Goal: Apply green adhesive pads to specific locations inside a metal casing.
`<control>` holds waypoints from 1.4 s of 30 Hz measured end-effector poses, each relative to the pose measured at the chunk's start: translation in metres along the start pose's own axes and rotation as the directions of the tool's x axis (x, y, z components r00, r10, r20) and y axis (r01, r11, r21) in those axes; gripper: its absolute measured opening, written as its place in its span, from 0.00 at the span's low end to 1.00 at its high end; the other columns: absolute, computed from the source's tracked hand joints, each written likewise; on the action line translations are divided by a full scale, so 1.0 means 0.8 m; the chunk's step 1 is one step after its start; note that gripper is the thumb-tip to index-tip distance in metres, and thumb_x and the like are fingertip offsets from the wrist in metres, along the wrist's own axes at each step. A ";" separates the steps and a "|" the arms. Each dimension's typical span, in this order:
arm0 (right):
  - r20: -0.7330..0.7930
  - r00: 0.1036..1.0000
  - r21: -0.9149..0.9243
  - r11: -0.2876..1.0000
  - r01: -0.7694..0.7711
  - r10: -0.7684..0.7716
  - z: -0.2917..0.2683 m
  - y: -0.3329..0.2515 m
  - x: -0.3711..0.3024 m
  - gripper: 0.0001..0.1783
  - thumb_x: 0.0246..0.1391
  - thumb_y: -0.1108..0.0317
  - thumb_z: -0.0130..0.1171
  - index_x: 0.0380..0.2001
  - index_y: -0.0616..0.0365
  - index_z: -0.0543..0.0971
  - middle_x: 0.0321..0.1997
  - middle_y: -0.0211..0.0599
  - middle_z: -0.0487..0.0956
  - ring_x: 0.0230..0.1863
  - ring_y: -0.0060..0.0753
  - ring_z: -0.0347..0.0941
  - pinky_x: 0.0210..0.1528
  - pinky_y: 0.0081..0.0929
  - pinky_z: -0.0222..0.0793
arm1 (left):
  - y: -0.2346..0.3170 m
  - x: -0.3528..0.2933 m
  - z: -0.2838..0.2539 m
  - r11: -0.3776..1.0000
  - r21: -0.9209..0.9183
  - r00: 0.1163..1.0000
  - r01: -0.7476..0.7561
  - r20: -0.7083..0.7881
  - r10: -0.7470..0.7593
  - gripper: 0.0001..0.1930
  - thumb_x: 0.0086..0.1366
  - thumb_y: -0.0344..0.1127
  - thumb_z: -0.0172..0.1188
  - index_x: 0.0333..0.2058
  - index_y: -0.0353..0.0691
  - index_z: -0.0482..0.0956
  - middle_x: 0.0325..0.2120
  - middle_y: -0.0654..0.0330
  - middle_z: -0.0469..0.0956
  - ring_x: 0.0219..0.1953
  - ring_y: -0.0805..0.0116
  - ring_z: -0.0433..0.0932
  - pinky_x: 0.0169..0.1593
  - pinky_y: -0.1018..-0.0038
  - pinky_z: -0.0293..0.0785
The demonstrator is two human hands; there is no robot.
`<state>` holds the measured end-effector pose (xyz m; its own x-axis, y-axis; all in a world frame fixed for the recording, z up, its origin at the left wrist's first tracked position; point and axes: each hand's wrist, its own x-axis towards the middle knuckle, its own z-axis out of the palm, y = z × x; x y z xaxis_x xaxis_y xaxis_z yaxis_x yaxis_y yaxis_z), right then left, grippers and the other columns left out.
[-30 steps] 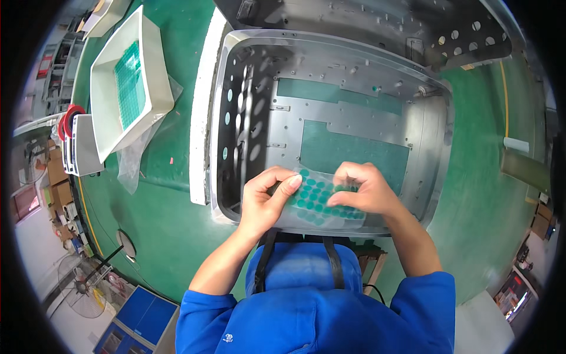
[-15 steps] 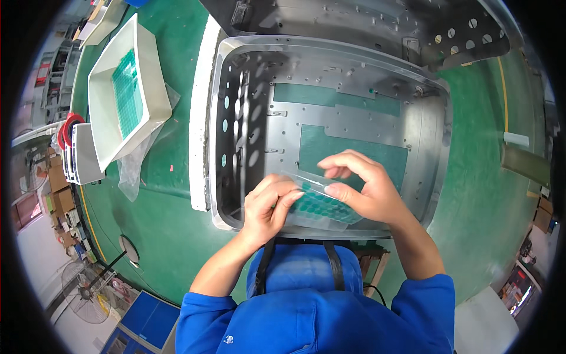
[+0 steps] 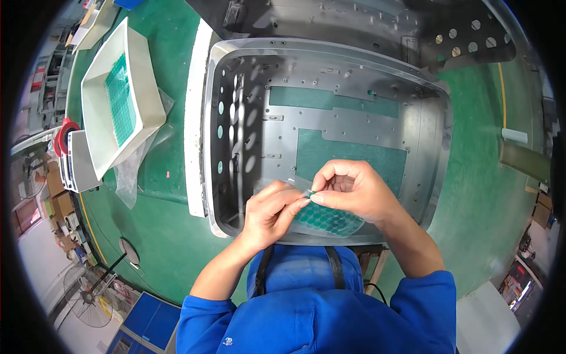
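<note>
A clear film sheet of green round stickers (image 3: 330,222) hangs tilted over the near wall of a grey metal housing. My left hand (image 3: 268,215) is closed on the upper left part of this sheet, thumb against forefinger. Thumb and forefinger of my right hand (image 3: 356,192) are pinched together at the sheet's upper edge, right by the left fingertips. A speck of green shows at that pinch, but whether it is a loose sticker or the sheet's edge cannot be told. The metal housing (image 3: 354,122) lies open beneath both hands, with cut-outs and small studs in its floor.
A cream tray (image 3: 147,97) holding more green sticker sheets (image 3: 120,100) stands at the left on a crumpled plastic bag (image 3: 125,183). White foam (image 3: 196,130) lines the housing's left side. Another metal part with round holes (image 3: 354,26) rises behind. Red tape rolls (image 3: 66,134) lie far left.
My right fingers, parted before, have closed into a pinch and moved left to meet the left fingertips. The sheet has shifted slightly with the hands, and the view has turned a little.
</note>
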<state>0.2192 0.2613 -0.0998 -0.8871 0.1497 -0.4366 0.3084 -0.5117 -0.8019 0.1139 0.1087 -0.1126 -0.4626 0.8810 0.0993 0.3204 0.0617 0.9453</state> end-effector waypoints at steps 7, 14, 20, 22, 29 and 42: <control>0.009 0.998 -0.048 0.996 -0.069 0.069 -0.008 0.000 0.003 0.05 0.43 0.78 0.56 0.26 0.61 0.72 0.26 0.27 0.71 0.28 0.13 0.64 0.30 0.13 0.60 | 0.000 0.007 0.001 0.997 0.055 0.997 0.051 0.048 -0.053 0.05 0.48 0.22 0.60 0.25 0.33 0.75 0.21 0.58 0.72 0.22 0.70 0.70 0.25 0.78 0.66; -0.188 0.954 -0.468 0.875 0.121 -0.233 0.002 0.004 -0.003 0.04 0.44 0.76 0.55 0.24 0.59 0.71 0.24 0.24 0.71 0.27 0.15 0.67 0.27 0.19 0.63 | -0.001 0.014 0.006 0.989 0.056 0.991 0.137 -0.011 -0.137 0.03 0.49 0.25 0.60 0.23 0.35 0.75 0.16 0.59 0.70 0.17 0.71 0.68 0.20 0.78 0.64; -0.267 0.787 -0.567 0.751 0.338 -0.556 -0.016 0.021 0.028 0.01 0.44 0.76 0.52 0.23 0.60 0.71 0.26 0.30 0.72 0.27 0.24 0.68 0.29 0.21 0.64 | -0.013 0.014 0.007 0.937 0.017 0.935 0.349 -0.078 -0.346 0.04 0.50 0.27 0.60 0.21 0.34 0.75 0.15 0.60 0.70 0.17 0.72 0.67 0.22 0.79 0.62; -0.441 0.841 -0.481 0.873 0.074 -0.314 -0.088 0.037 0.063 0.01 0.44 0.75 0.52 0.24 0.59 0.71 0.28 0.32 0.72 0.28 0.25 0.68 0.31 0.21 0.64 | -0.013 0.010 0.002 0.920 0.002 0.915 0.391 -0.106 -0.389 0.04 0.51 0.27 0.59 0.21 0.33 0.75 0.15 0.61 0.70 0.18 0.75 0.67 0.23 0.80 0.61; -0.324 0.887 -0.808 0.584 -0.078 -0.329 -0.157 0.075 0.113 0.02 0.41 0.71 0.53 0.23 0.55 0.74 0.25 0.32 0.70 0.31 0.32 0.66 0.35 0.28 0.62 | -0.015 -0.009 -0.013 0.830 -0.133 0.805 0.542 -0.201 -0.558 0.05 0.53 0.27 0.58 0.23 0.30 0.74 0.17 0.63 0.70 0.22 0.80 0.65 0.27 0.84 0.60; -0.384 0.889 -0.862 0.441 -0.249 -0.248 -0.147 0.068 0.118 0.04 0.44 0.67 0.53 0.24 0.49 0.76 0.30 0.32 0.71 0.39 0.36 0.66 0.39 0.32 0.63 | -0.013 -0.010 -0.014 0.788 -0.210 0.761 0.578 -0.209 -0.614 0.06 0.54 0.28 0.58 0.23 0.31 0.74 0.19 0.65 0.71 0.24 0.81 0.66 0.29 0.86 0.61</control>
<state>0.1927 0.3469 -0.2323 -0.7335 0.5851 -0.3460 0.6534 0.4666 -0.5961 0.1054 0.0956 -0.1201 -0.7219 0.5344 -0.4396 -0.1881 0.4598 0.8679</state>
